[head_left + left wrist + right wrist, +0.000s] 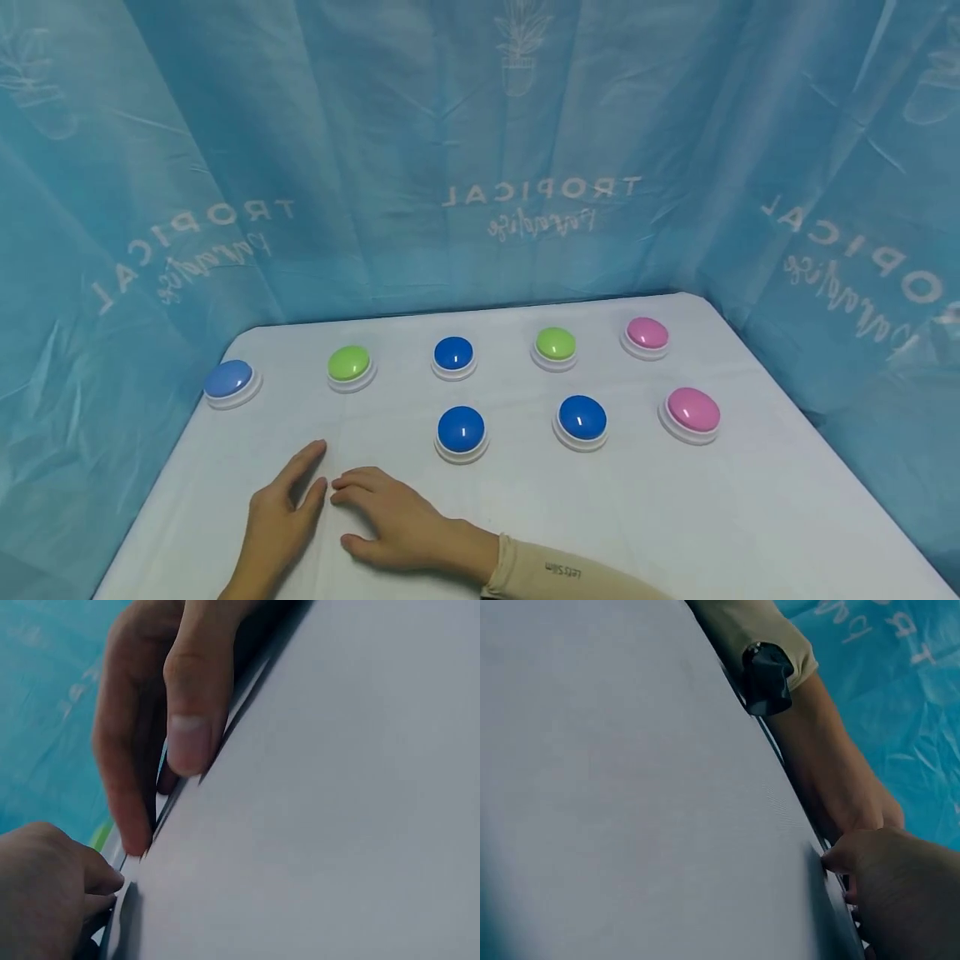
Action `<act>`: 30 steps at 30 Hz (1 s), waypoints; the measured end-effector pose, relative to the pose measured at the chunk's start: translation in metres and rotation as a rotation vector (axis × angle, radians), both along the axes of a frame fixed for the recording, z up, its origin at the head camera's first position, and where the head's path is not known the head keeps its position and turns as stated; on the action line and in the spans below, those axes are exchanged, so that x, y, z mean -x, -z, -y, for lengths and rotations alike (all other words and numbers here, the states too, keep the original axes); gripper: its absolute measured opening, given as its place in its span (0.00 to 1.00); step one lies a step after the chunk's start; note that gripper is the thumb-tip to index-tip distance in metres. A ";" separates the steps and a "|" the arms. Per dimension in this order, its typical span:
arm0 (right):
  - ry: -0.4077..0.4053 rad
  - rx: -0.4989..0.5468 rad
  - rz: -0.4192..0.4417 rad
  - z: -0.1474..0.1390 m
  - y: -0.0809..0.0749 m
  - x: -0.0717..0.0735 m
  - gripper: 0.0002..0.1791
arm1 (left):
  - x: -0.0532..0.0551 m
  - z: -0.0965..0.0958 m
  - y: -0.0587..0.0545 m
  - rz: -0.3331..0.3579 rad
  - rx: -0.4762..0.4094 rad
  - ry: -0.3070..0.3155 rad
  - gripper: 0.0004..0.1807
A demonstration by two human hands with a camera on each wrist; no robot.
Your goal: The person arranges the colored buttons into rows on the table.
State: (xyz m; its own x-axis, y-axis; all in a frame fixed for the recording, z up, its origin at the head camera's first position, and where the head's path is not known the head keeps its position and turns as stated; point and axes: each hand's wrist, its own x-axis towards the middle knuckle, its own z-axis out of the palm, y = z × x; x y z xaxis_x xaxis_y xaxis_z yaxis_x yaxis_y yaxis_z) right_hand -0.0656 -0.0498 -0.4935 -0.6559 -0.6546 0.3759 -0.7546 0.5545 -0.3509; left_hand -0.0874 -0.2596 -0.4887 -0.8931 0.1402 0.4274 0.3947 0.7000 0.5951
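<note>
My left hand (277,521) is low over the white tabletop, its thumb and forefinger spread apart. Facing it from the right, my right hand (401,521) has gently bent fingers and a thumb held away from them. The fingertips of the two hands come close together, and nothing shows between them. In the left wrist view my right hand's thumb (193,739) hangs down close over the white surface. Beyond the hands, the nearest push buttons are a green one (349,364), a blue one (461,429) and a light blue one (228,379).
Farther off are more round push buttons on white bases: blue (453,353), blue (582,417), green (556,343), pink (648,333) and pink (693,410). A white cloth covers the table (675,517). Blue printed curtains (390,167) hang around its back and sides.
</note>
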 end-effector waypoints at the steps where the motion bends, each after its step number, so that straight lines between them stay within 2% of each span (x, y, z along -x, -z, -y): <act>1: 0.017 -0.025 -0.008 0.008 0.000 0.003 0.26 | 0.001 0.008 -0.001 0.023 0.011 -0.036 0.29; 6: 0.094 -0.139 -0.008 0.040 0.001 0.019 0.29 | 0.011 0.040 -0.005 0.182 0.011 -0.194 0.26; 10: 0.114 -0.215 -0.029 0.059 0.002 0.039 0.32 | 0.023 0.059 -0.008 0.248 -0.040 -0.286 0.25; 15: 0.124 -0.254 0.002 0.077 -0.003 0.069 0.34 | 0.043 0.083 -0.008 0.222 -0.135 -0.390 0.23; 19: 0.148 -0.269 0.015 0.085 -0.005 0.087 0.35 | 0.061 0.096 -0.008 0.213 -0.180 -0.413 0.23; 24: 0.180 -0.315 0.012 0.106 -0.006 0.098 0.36 | 0.072 0.109 -0.010 0.209 -0.167 -0.460 0.23; 30: 0.246 -0.387 0.016 0.127 -0.004 0.107 0.40 | 0.081 0.110 -0.010 0.219 -0.195 -0.509 0.25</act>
